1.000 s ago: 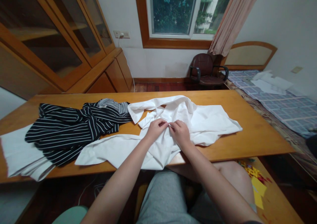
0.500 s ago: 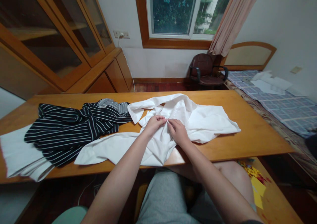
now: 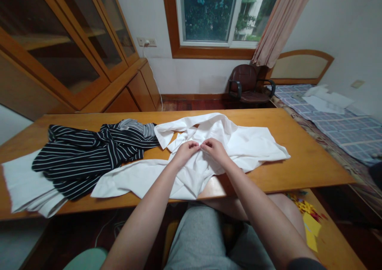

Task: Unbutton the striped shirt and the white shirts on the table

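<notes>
A white long-sleeved shirt point(image 3: 250, 146) lies crumpled over the middle of the wooden table point(image 3: 310, 162), one sleeve reaching left toward me and another bent along the far side. My left hand point(image 3: 187, 150) pinches its fabric near the middle, thumb and forefinger together. Almost fingertip to fingertip with it, my right hand point(image 3: 212, 148) is closed in a pinch on the same shirt. Whatever small part of the shirt lies between the fingertips is too small to make out. Left of the shirt rests a black-and-white striped garment point(image 3: 89, 154), bunched up.
Folded white cloth point(image 3: 24, 182) sticks out under the striped garment at the table's left end. Beyond the table are a wooden cabinet point(image 3: 119, 87), a brown armchair point(image 3: 246, 83) and a bed point(image 3: 334, 118). Yellow paper point(image 3: 310, 230) lies on a lower surface at right.
My right hand has shifted slightly up and its fingers have curled in more, closer to the left fingertips. The left hand and the shirt stay nearly in place.
</notes>
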A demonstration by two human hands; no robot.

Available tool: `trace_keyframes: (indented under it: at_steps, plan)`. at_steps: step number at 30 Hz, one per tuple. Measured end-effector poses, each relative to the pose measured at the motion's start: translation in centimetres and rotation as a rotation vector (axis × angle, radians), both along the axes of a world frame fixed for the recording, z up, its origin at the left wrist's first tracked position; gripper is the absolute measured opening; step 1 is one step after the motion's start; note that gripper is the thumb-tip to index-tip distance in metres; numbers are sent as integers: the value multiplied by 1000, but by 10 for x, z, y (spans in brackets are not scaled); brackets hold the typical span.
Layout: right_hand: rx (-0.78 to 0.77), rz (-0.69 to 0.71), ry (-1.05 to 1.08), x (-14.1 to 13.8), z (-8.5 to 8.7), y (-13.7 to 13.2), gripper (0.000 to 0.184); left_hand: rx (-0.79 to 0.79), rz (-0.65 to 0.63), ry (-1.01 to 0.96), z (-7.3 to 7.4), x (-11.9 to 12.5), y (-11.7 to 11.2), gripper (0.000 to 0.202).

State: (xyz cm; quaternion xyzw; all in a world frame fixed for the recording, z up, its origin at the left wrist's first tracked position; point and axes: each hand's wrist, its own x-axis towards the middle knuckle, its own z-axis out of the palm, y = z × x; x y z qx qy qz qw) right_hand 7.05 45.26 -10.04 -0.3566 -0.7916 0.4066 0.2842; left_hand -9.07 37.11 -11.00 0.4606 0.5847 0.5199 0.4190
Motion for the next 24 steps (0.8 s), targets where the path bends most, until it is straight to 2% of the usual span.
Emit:
trace_keyframes:
  at_steps: [7,14,18,24]
  plan:
    - [-228,67,42,0,-6,8,16,4,-66,-27,-9,-3,0,29]
    - [-257,149,83,1,-3,10,22,13,-120,-127,-9,-2,-3,30]
    - [-319,187,133,1,-2,11,28,33,-62,-117,-10,-1,-1,31]
    - [-406,118,217,2,-3,8,29,27,39,-46,-6,4,2,31]
